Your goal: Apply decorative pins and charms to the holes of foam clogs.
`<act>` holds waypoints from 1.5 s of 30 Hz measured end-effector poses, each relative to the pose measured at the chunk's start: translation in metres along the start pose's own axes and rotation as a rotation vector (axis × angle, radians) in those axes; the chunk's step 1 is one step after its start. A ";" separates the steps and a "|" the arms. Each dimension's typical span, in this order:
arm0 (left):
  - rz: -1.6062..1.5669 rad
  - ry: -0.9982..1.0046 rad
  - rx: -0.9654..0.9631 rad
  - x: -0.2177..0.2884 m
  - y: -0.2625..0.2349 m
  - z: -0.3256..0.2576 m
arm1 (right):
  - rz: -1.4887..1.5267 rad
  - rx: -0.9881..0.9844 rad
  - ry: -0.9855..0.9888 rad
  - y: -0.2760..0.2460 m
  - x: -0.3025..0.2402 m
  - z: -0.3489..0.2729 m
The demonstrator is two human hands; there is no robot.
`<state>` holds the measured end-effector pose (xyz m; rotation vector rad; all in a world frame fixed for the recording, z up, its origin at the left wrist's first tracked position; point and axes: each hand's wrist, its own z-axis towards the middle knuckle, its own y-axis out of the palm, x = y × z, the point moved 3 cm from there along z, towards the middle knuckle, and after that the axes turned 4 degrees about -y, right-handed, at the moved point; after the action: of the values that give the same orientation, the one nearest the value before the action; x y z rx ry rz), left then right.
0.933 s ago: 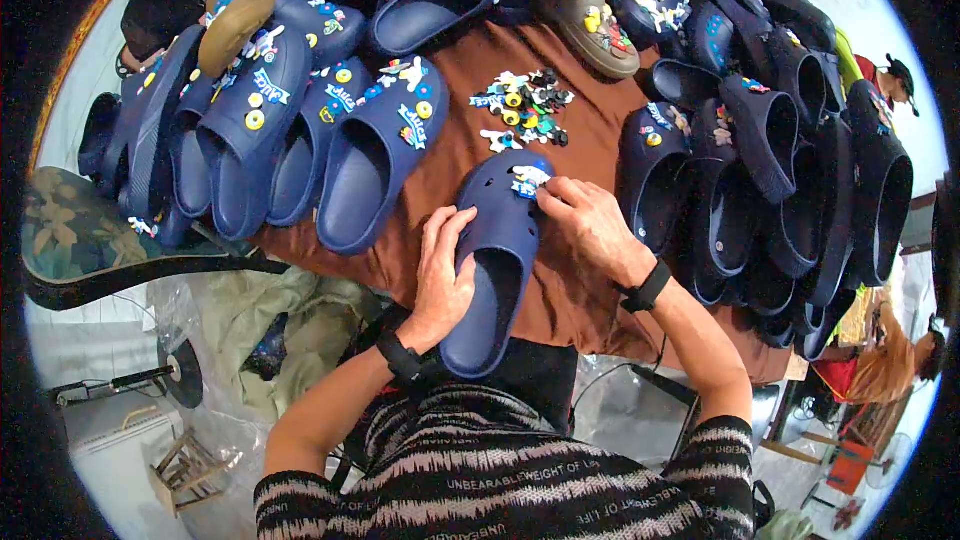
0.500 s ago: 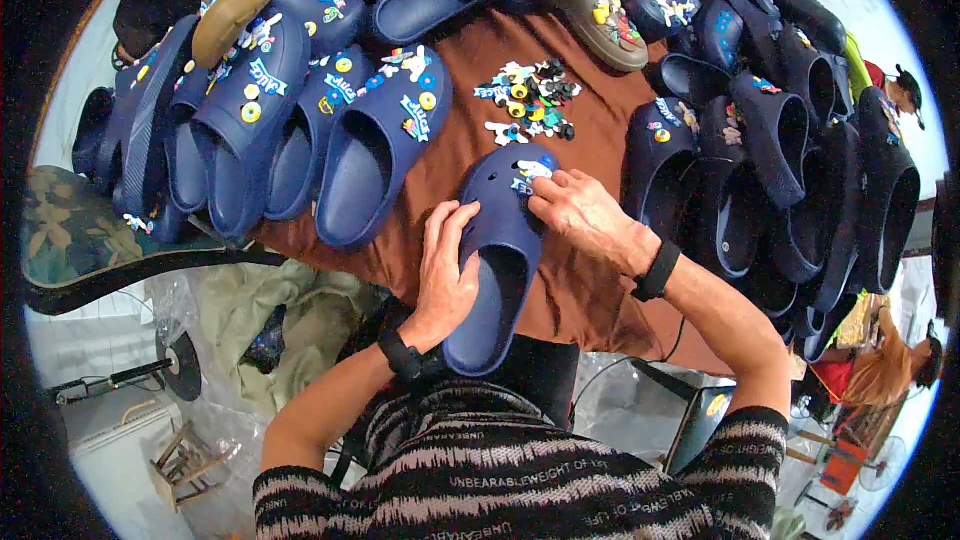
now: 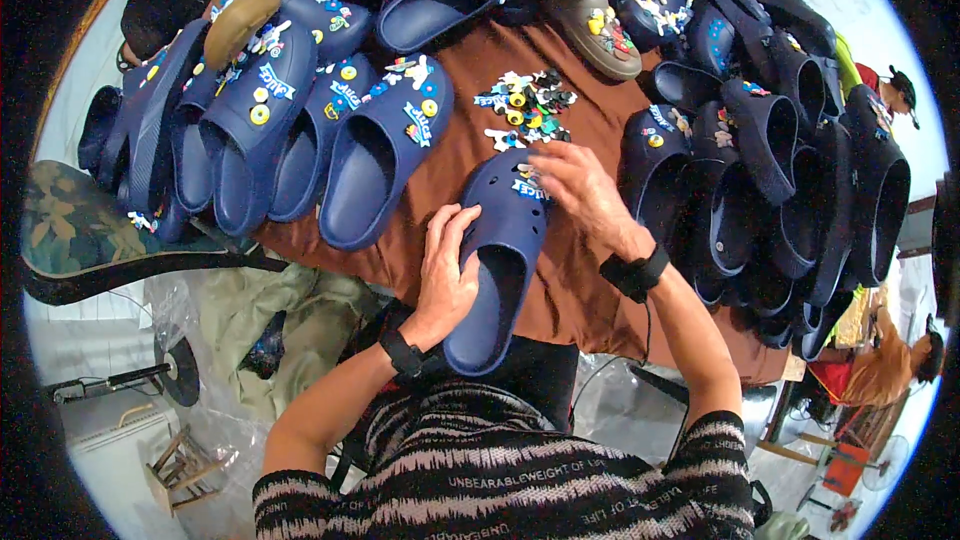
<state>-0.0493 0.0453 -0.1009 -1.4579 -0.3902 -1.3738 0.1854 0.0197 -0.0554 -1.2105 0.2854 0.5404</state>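
Note:
A navy-blue clog lies in front of me, toe pointing away, its heel at the table's near edge. My left hand is closed on its left side. Small holes show in the upper. A blue-and-white banner charm sits on the right of the toe, and part of another charm is visible just above it. My right hand hovers at the right of the toe, its fingertips smeared by motion, so whether they hold anything is unclear. Beyond the toe lies a pile of small colourful charms.
Decorated navy clogs are stacked on the left, with more clogs on the right. A brown clog rests atop the left stack. A grey-brown clog lies behind the charms. Brown cloth covers the table. Other people are around it.
My right hand has come off the charm at the clog's toe and shifted slightly up and to the right. My left hand and the clog have stayed put.

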 end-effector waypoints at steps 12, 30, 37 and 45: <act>-0.008 -0.039 -0.005 0.002 -0.002 -0.001 | -0.066 0.178 0.176 0.046 0.004 -0.024; -0.018 0.132 -0.156 0.022 -0.012 0.001 | -0.095 0.029 0.332 0.026 0.081 0.066; 0.089 0.238 -0.241 0.029 -0.007 0.034 | -0.221 -0.071 0.287 0.027 0.098 0.070; 0.069 0.248 -0.212 0.021 -0.001 0.035 | -0.247 -0.008 0.202 0.021 0.092 0.108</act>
<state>-0.0254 0.0664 -0.0749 -1.4327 -0.0357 -1.5541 0.2434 0.1489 -0.0809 -1.2892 0.2994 0.2051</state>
